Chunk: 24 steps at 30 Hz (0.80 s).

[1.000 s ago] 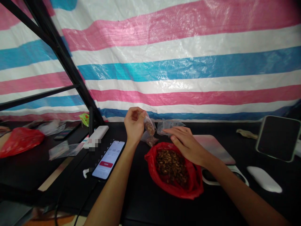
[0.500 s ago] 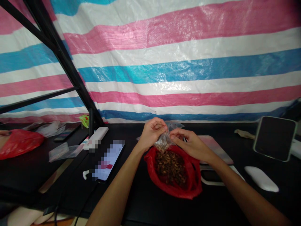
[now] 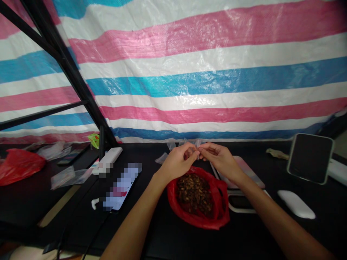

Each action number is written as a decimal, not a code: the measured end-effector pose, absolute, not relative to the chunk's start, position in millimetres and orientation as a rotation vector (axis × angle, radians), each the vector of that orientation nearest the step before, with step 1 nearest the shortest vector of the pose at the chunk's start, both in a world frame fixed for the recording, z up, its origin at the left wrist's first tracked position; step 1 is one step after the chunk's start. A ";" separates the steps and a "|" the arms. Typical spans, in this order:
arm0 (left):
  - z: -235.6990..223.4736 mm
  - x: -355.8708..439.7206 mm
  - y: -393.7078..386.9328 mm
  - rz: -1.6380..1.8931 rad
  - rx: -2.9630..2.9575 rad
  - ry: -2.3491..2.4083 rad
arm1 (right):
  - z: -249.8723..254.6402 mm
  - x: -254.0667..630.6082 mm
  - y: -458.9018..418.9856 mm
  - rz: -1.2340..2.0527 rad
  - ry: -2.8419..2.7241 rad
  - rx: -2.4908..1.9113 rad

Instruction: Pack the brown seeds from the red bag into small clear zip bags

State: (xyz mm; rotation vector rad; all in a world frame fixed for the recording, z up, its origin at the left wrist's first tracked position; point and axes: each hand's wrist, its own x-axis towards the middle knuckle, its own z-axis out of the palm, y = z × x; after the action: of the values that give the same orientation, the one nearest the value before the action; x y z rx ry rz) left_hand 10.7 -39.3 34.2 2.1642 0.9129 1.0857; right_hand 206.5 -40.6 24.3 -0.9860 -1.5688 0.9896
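Note:
My left hand (image 3: 179, 159) and my right hand (image 3: 220, 156) meet fingertip to fingertip, both closed in a pinch on a small clear plastic bag (image 3: 198, 145). Most of that bag is hidden behind my fingers, and its contents cannot be made out. Just below and nearer to me lies a red plastic bag (image 3: 181, 216), its mouth wide and rolled back. Brown seed-like pieces (image 3: 193, 193) fill it. More clear plastic bags (image 3: 162, 158) lie behind and left of my left hand.
On the right are a flat scale-like device with a pinkish plate (image 3: 251, 173), a white mouse (image 3: 296, 204) and a dark-faced tablet (image 3: 310, 159). Leftward lie a phone (image 3: 123, 187), a white power strip (image 3: 110, 160) and another red bag (image 3: 18, 166). A striped sheet (image 3: 203, 83) hangs behind.
The small clear bag, hanging over the red bag's contents before, is now mostly hidden behind my fingers. My hands have come together at its top. The view has shifted slightly.

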 end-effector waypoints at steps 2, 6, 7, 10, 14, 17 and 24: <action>30.2 10.3 -36.3 1.027 2.056 0.850 | 22.3 204.8 -40.7 0.992 -1.570 -0.986; 25.3 9.7 -33.3 0.959 1.984 0.817 | 20.4 203.2 -40.8 1.030 -1.590 -0.982; 24.9 10.1 -33.3 0.953 1.975 0.810 | 20.8 203.4 -41.0 1.041 -1.596 -0.979; 24.6 11.9 -33.5 0.943 1.918 0.770 | 22.1 204.4 -42.1 1.068 -1.613 -0.969; 25.7 12.5 -33.6 0.923 1.854 0.755 | 20.7 204.9 -42.4 1.092 -1.639 -0.955; 26.0 11.7 -33.6 0.901 1.881 0.764 | 17.1 204.3 -41.2 1.081 -1.638 -0.954; 25.0 8.9 -33.9 0.889 1.949 0.759 | 7.4 201.3 -38.0 0.998 -1.639 -0.940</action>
State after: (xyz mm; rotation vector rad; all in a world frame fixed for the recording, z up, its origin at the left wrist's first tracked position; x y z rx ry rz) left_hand 8.9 -33.9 25.0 1.9487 0.7590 0.8893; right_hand 201.3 -38.0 7.4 -0.9402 -1.6392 0.9979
